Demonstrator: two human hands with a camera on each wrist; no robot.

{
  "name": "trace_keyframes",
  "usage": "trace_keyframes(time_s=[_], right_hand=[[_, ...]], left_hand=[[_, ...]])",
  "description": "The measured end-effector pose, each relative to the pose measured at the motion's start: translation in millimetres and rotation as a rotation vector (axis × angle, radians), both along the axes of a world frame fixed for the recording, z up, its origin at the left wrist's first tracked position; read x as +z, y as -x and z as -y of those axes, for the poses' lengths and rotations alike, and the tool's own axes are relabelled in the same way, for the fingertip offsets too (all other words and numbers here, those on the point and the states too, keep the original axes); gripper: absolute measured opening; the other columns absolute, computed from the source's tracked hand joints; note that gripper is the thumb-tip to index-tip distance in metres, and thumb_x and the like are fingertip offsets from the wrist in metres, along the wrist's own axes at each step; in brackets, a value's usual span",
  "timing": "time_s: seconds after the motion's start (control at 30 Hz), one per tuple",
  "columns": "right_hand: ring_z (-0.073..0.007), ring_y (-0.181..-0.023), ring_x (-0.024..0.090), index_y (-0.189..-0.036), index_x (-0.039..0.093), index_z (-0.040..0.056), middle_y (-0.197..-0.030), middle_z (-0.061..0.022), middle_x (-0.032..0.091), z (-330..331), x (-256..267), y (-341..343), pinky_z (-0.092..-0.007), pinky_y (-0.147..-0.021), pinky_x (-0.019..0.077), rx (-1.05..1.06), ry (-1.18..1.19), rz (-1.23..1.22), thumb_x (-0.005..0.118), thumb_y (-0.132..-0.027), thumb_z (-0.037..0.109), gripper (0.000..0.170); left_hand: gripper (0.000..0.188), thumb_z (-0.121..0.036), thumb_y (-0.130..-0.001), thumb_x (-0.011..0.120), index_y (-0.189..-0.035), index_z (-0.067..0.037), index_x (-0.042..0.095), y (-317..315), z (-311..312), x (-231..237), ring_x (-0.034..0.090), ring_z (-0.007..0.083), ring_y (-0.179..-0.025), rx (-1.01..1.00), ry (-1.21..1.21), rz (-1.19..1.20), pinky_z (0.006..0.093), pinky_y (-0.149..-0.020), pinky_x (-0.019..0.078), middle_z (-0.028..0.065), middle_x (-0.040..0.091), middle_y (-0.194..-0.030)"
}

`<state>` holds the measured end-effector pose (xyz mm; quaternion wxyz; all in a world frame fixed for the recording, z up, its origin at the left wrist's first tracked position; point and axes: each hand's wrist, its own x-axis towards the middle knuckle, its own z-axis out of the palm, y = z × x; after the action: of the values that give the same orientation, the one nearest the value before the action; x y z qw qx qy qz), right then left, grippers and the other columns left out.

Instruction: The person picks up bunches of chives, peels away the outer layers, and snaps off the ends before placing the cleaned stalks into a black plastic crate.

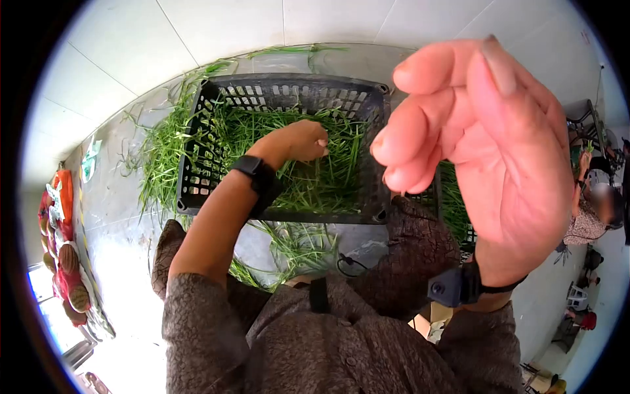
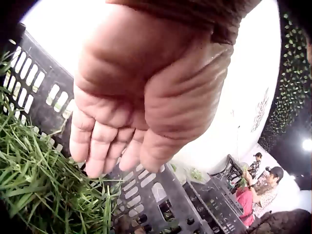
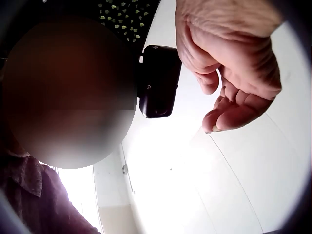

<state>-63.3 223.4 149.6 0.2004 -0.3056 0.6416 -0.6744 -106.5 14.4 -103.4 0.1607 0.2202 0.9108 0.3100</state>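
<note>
A black slatted plastic crate (image 1: 289,80) stands on the floor before the person, with loose long green grass (image 1: 335,190) inside. Over the grass hangs the left hand (image 1: 298,141), palm down, a dark band with a camera on its wrist. In the left wrist view that hand (image 2: 141,97) has relaxed, slightly bent fingers and nothing in them; the grass lies to its lower left. Raised close to the head camera is the right hand (image 1: 492,131), its fingers loosely bent and its palm bare. The right wrist view shows this hand (image 3: 234,73) against a pale wall, holding nothing.
Grass blades (image 1: 161,171) spill over the crate's left side, and more grass (image 1: 295,249) lies on the floor near the person's legs. A second crate with grass (image 1: 453,197) is partly hidden behind the right hand. Red bags (image 1: 65,276) stand far left; people (image 2: 265,187) sit in the background.
</note>
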Motion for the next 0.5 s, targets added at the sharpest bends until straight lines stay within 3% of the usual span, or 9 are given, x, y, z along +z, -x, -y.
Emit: trace_keyframes(time_s=[0.2, 0.33, 0.37, 0.4, 0.5], right_hand=[[-0.0169, -0.057, 0.062, -0.097, 0.060, -0.0015, -0.073, -0.0133, 0.066, -12, -52, 14, -0.0260, -0.053, 0.0495, -0.240, -0.035, 0.167, 0.042, -0.097, 0.030, 0.036], [-0.0152, -0.058, 0.061, -0.094, 0.061, -0.0001, -0.073, -0.0108, 0.066, -28, -99, 26, -0.0259, -0.053, 0.0481, -0.341, -0.052, 0.359, 0.049, -0.095, 0.027, 0.030], [-0.0150, -0.057, 0.061, -0.094, 0.061, -0.0004, -0.072, -0.0108, 0.065, -31, -110, 29, -0.0259, -0.053, 0.0480, -0.359, -0.058, 0.417, 0.049, -0.095, 0.026, 0.029], [-0.0149, -0.057, 0.060, -0.094, 0.061, -0.0006, -0.072, -0.0107, 0.065, -34, -117, 32, -0.0258, -0.053, 0.0479, -0.376, -0.065, 0.475, 0.049, -0.095, 0.025, 0.028], [-0.0135, -0.060, 0.061, -0.092, 0.062, -0.0022, -0.072, -0.0099, 0.065, -42, -115, 34, -0.0246, -0.057, 0.0485, -0.417, -0.147, 0.459, 0.050, -0.095, 0.022, 0.027]], left_hand=[[0.021, -0.020, -0.076, 0.061, -0.086, -0.001, 0.065, 36, -57, -73, 0.061, 0.0401, -0.087, 0.037, 0.210, -0.007, 0.0447, -0.075, 0.0499, 0.0216, 0.064, -0.090], [0.022, -0.011, -0.075, 0.060, -0.093, -0.001, 0.065, 39, -81, -131, 0.061, 0.0401, -0.092, 0.236, 0.030, 0.240, 0.0450, -0.080, 0.0503, 0.0232, 0.063, -0.097], [0.028, -0.009, -0.074, 0.061, -0.101, -0.002, 0.064, 39, -81, -143, 0.060, 0.0399, -0.096, 0.134, 0.142, 0.158, 0.0456, -0.081, 0.0499, 0.0235, 0.060, -0.108], [0.033, -0.009, -0.075, 0.061, -0.108, -0.005, 0.061, 37, -86, -135, 0.056, 0.0393, -0.105, 0.176, 0.229, 0.137, 0.0461, -0.084, 0.0485, 0.0225, 0.054, -0.119], [0.040, -0.013, -0.081, 0.059, -0.120, -0.009, 0.056, 38, -95, -158, 0.053, 0.0365, -0.112, 0.188, 0.423, 0.047, 0.0434, -0.088, 0.0470, 0.0220, 0.044, -0.132]])
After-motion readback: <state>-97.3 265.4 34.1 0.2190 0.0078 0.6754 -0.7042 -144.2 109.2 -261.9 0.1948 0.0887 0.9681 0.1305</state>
